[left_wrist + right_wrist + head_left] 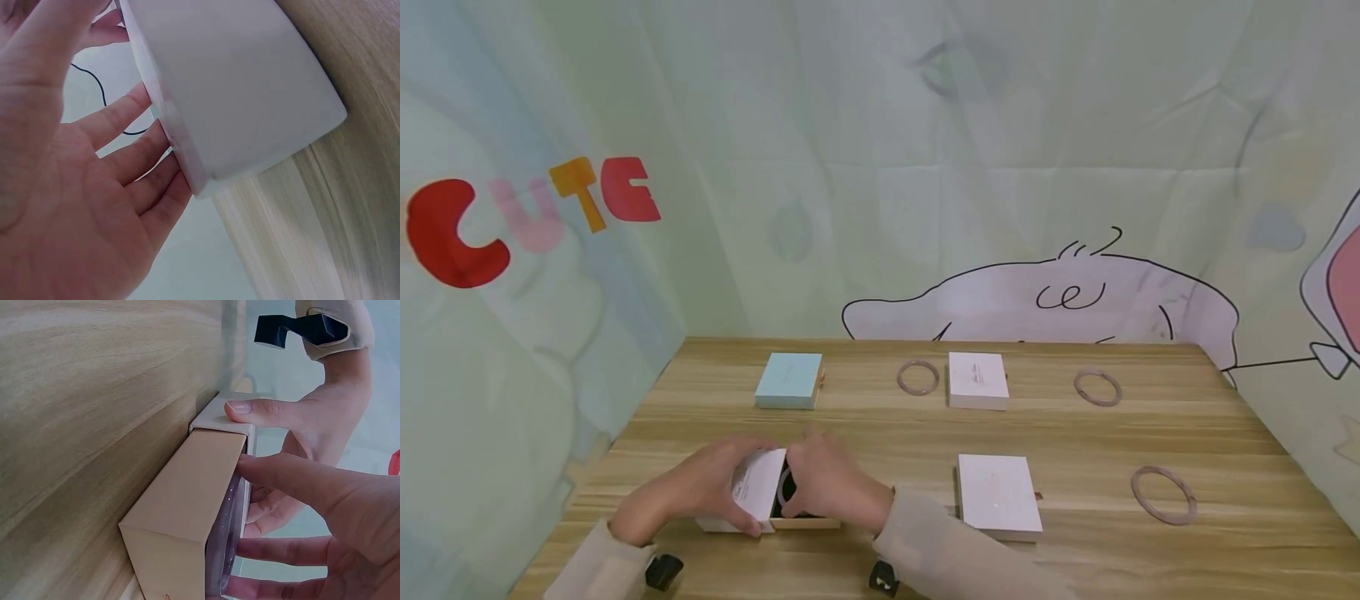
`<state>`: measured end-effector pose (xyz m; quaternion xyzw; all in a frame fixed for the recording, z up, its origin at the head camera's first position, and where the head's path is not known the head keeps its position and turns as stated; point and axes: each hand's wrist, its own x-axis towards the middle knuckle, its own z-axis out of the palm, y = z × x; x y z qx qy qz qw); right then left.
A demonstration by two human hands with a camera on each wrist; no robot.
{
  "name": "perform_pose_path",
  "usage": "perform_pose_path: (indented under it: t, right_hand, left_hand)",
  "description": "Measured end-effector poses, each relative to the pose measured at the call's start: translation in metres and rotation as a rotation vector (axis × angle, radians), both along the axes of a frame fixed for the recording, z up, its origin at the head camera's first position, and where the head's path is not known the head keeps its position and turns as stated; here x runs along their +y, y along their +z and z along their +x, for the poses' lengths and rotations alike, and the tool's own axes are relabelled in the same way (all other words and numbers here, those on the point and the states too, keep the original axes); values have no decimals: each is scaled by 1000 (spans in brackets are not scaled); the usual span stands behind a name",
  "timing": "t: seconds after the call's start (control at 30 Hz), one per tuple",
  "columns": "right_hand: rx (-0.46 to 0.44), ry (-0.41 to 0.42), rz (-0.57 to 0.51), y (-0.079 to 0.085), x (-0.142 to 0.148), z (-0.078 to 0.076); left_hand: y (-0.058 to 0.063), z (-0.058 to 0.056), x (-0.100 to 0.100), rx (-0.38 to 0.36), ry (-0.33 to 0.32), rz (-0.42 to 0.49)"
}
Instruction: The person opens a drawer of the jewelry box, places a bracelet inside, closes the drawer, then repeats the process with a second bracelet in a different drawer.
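A white gift box stands partly slid open at the front left, its white sleeve (762,483) on the left and its tan drawer (808,523) sticking out to the right. My left hand (703,482) holds the sleeve, thumb on the near side, fingers at the far side. In the left wrist view, those fingertips touch the edge of the white sleeve (231,81). A purplish translucent bangle (225,534) lies in the drawer's dark interior. Over the drawer, my right hand (829,483) pinches the bangle between thumb and fingers, hiding much of it.
Behind the hands stands a light blue box (790,379). A bangle (917,377) lies left of a white box (977,381); another bangle (1097,387) is right of it. Nearer, a second white box (998,496) sits left of a third loose bangle (1163,495). Printed curtains (880,167) enclose the wooden table (880,442).
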<state>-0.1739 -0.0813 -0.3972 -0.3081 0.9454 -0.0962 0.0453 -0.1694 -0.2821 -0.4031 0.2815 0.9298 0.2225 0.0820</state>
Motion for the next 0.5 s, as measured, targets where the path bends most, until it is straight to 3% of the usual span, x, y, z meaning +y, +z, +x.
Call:
perform_pose_path:
  t: [0.3, 0.5]
  right_hand:
    - [24, 27, 22, -1, -1, 2]
    - [-12, -8, 9, -4, -3, 3]
  left_hand:
    - [1, 0, 1, -7, 5, -11]
    - [0, 0, -1, 5, 6, -9]
